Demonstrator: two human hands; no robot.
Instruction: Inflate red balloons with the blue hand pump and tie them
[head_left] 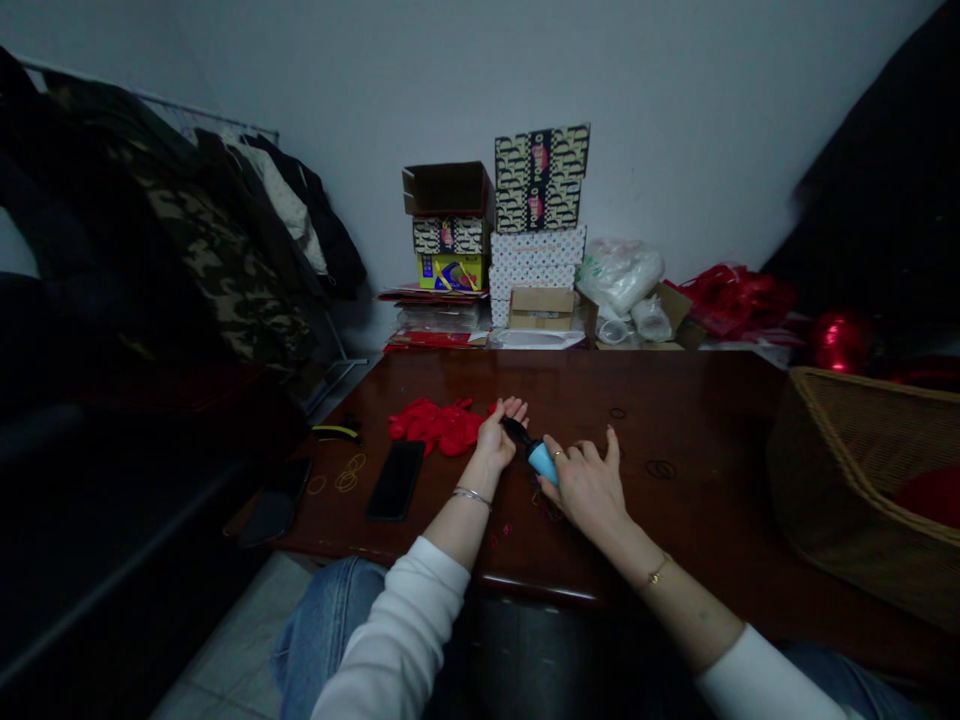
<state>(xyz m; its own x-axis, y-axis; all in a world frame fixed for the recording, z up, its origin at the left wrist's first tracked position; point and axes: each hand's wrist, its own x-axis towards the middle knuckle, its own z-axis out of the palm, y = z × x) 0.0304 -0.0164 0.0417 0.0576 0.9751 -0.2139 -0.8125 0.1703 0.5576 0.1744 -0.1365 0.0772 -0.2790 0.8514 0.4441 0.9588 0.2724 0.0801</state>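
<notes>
My left hand point(499, 432) is closed round the black end of a small black and light-blue tool point(531, 449) lying over the dark wooden table point(690, 440). My right hand point(585, 478) grips the tool's blue end with thumb and forefinger while its other fingers stretch out. A heap of red balloons point(439, 425) lies just left of my left hand. Several small rubber bands lie scattered on the wood beneath my hands.
A black phone point(395, 480) and yellow rubber bands point(346, 477) lie at the left. A wicker basket point(855, 490) stands at the right. Stacked boxes point(536, 230), plastic bags and red items line the wall. Jackets hang at the left.
</notes>
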